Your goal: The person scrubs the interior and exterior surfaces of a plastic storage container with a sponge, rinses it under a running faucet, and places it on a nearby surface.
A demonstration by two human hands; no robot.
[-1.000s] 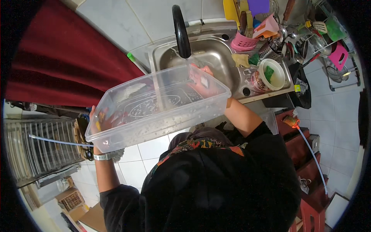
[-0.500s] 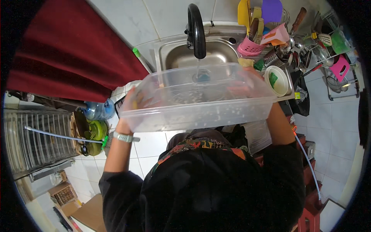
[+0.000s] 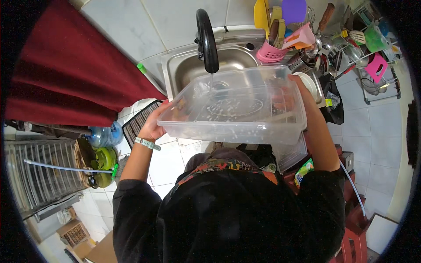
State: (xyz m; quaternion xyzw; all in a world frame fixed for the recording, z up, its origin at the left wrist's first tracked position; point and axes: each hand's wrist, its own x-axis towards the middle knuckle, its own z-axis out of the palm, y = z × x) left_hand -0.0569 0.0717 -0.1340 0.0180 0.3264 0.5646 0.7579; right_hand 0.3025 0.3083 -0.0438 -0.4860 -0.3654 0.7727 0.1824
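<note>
I hold a large clear plastic tub (image 3: 245,127) with both hands over the front of a steel sink (image 3: 184,65). My left hand (image 3: 154,125) grips its left end, a pale watch on that wrist. My right hand (image 3: 293,90) grips the right end, partly seen through the plastic. A black curved faucet (image 3: 206,37) runs a thin stream of water into the tub's far side. The tub is wet, with droplets on its walls, and sits roughly level.
A pink utensil basket (image 3: 268,53) and a white bowl (image 3: 309,84) sit at the sink's right. A dish rack (image 3: 368,48) with utensils stands at far right. A dark red curtain (image 3: 66,70) hangs left. A blue water bottle (image 3: 103,136) and green kettle (image 3: 104,158) stand on the tiled floor.
The tub swung from a steep tilt toward my left to nearly level and closer to the faucet. My left hand rose and moved inward with it.
</note>
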